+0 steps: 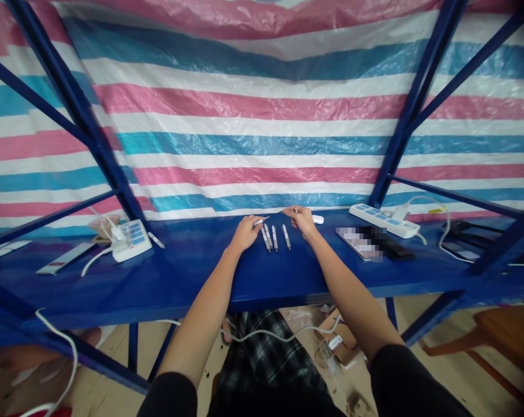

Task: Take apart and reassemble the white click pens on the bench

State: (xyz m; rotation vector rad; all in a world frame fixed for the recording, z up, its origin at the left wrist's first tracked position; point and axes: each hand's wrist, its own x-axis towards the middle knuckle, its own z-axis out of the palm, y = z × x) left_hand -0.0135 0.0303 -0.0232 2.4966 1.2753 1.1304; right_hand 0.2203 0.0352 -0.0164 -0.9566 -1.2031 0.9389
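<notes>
My left hand (245, 233) is closed around a white pen barrel (258, 222), held just above the blue tabletop. My right hand (303, 221) pinches the far end of a thin dark rod (275, 214) that looks like a pen refill. The rod spans the gap between the hands, its left end at the mouth of the barrel. Below my hands lie several white pens with dark tips pointing toward me. A few are close together (274, 238) near my left hand, and one pen (286, 237) lies apart to the right.
A small white object (318, 219) rests behind my right wrist. Rightward are a phone (358, 243), a black item (396, 250) and a power strip (383, 221). Another power strip (132, 240) with cables stands at left, beside a lone pen (156, 240). Blue posts frame the striped sheet (262, 127).
</notes>
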